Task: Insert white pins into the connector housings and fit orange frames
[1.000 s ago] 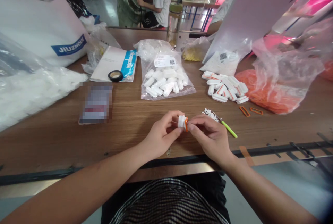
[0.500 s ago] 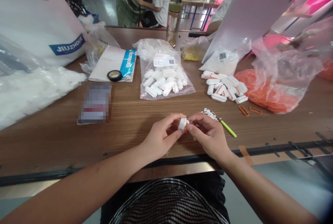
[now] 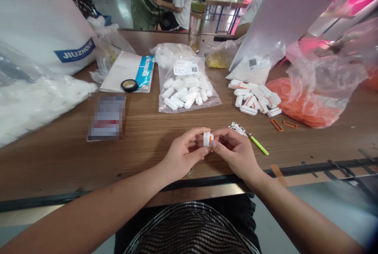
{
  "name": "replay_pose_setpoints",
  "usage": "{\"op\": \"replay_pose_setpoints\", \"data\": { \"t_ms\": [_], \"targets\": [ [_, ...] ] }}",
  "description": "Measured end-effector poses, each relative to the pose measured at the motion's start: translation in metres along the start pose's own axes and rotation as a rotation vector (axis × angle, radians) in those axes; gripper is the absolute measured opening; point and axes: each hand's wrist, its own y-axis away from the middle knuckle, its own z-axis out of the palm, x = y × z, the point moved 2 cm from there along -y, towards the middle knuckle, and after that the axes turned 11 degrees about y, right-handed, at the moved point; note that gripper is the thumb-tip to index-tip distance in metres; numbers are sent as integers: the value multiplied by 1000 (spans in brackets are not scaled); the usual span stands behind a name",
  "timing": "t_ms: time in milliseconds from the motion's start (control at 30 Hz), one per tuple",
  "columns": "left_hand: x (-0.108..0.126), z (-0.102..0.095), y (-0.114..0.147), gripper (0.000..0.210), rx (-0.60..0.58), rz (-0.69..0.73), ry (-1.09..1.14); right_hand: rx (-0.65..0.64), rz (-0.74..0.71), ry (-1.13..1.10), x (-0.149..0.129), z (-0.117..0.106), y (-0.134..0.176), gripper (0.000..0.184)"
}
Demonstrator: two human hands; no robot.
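Here's the small white part (image 3: 206, 139), right between your hands above the brown tabletop (image 3: 141, 128): your left hand (image 3: 180, 152) pinches one side, your right hand (image 3: 239, 151) grips the other, and an orange frame (image 3: 210, 138) shows there, perhaps seated, though your grip hides most of it.

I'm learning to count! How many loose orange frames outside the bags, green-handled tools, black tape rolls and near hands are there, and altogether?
Loose orange frames: 2
Green-handled tool: 1
Black tape roll: 1
Near hands (left hand, right hand): 2
Total: 6
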Motion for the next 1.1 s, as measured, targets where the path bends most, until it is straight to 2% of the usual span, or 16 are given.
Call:
{"op": "replay_pose_setpoints", "data": {
  "t_ms": [100, 200, 433, 533, 800, 1100],
  "targets": [
    [2, -1, -1, 40, 8, 19, -4, 10, 5, 15, 2, 1, 0, 16],
    [4, -1, -3, 40, 34, -36, 44, 48, -16, 12, 4, 2, 1, 15],
    [6, -5, -6, 43, 103, -105, 171, 171, -217, 258, 0, 2, 7, 3],
    [6, -7, -6, 43, 108, -128, 202, 135, -290, 275, -4, 1, 8, 9],
    [8, -8, -7, 44, 122, -156, 235, 72, -245, 247, 0, -1, 4, 8],
    [7, -6, -5, 42, 120, -135, 209, 36, -366, 430, -5, -2, 7, 7]
  ]
}}
